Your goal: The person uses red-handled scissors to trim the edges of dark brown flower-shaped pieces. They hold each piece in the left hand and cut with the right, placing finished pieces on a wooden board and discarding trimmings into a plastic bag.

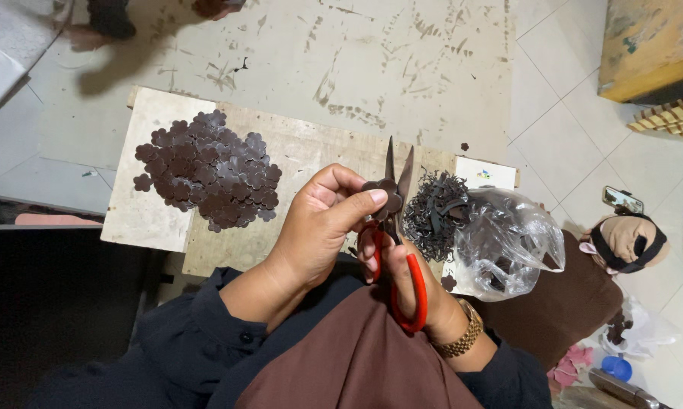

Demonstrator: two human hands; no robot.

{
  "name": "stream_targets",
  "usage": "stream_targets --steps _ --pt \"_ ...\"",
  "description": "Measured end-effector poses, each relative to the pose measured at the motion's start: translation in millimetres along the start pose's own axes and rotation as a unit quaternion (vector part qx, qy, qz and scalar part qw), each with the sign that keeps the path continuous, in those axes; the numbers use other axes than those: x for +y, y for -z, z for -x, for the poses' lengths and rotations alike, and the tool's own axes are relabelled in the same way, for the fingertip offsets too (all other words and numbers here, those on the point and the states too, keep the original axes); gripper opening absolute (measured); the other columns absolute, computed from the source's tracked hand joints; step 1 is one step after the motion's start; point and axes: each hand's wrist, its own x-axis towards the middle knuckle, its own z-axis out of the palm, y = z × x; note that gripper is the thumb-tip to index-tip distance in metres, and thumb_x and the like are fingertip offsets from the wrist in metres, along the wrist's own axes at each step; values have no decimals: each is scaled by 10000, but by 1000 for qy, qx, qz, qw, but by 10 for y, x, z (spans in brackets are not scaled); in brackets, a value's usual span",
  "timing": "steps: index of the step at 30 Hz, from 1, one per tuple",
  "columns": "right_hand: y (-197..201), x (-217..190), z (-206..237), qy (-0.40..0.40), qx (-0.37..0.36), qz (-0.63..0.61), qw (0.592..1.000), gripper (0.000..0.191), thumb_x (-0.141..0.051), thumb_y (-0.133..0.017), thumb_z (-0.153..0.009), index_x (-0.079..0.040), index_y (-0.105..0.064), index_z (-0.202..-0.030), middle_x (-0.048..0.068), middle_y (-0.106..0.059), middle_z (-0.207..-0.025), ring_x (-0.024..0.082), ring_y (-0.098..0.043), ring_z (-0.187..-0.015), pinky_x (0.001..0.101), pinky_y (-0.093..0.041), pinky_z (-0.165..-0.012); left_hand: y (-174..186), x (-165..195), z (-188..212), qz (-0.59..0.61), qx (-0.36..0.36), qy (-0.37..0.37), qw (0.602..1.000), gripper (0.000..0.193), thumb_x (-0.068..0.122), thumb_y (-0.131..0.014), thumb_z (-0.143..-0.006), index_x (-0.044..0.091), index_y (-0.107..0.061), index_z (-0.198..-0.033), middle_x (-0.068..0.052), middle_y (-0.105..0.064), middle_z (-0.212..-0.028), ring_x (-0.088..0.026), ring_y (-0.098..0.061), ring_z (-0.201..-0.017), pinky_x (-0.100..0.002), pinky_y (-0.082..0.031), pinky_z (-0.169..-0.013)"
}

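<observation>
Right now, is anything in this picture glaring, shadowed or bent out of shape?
Head view: soft even light; glare on the clear plastic bag; faint shadows on the floor beyond the wooden board; wide lens bows the edges; the scissors are sharp.

Both forearms, in dark sleeves, reach forward from the lap and meet at mid-frame. The left hand is curled, thumb stretched across toward the fingertips in a pinch. The right hand is fisted, fingers wrapped tight, wrist bent slightly inward.
</observation>
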Motion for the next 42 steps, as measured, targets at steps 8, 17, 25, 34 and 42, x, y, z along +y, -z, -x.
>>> stream_targets --steps 8,17,25,34,42 --pt "-14 -87 -11 18 -44 28 998 874 -797 -355 -948 -10 -443 -1320 36 -489 -1080 146 -478 -925 305 -464 -847 -14 39 36 6 1 7 1000 172 81 -714 -940 45 -553 -990 -83 -674 -796 -113 -592 -537 -260 -490 -438" --pt "13 -93 -15 15 -28 81 996 834 -805 -350 -965 -22 -518 -1198 25 -510 -956 123 -487 -859 266 -442 -777 0 50 36 -35 -4 -13 999 152 63 -721 -952 21 -577 -973 -84 -676 -818 -112 -623 -604 -258 -521 -505" --pt "-36 -14 11 -3 11 5 1000 655 -715 -394 -1007 -69 -501 -1033 -6 -438 -844 100 -403 -729 242 -384 -653 -14 -16 38 -1 6 -14 1000 151 69 -714 -937 51 -568 -970 -72 -675 -808 -115 -628 -618 -259 -524 -530" --pt "-13 -85 10 6 -12 61 998 770 -773 -449 -953 -32 -511 -1151 15 -481 -950 113 -454 -824 248 -434 -726 75 -22 -12 16 26 -37 999 151 46 -714 -937 58 -592 -1026 -46 -698 -892 -70 -591 -719 -212 -472 -635" --pt "-32 -144 -21 28 -18 96 995 811 -773 -422 -975 -13 -501 -1246 37 -496 -1033 123 -486 -908 272 -481 -808 76 -22 -7 -14 42 -41 998 180 43 -733 -919 71 -592 -1027 -16 -672 -869 -65 -573 -734 -216 -455 -650"
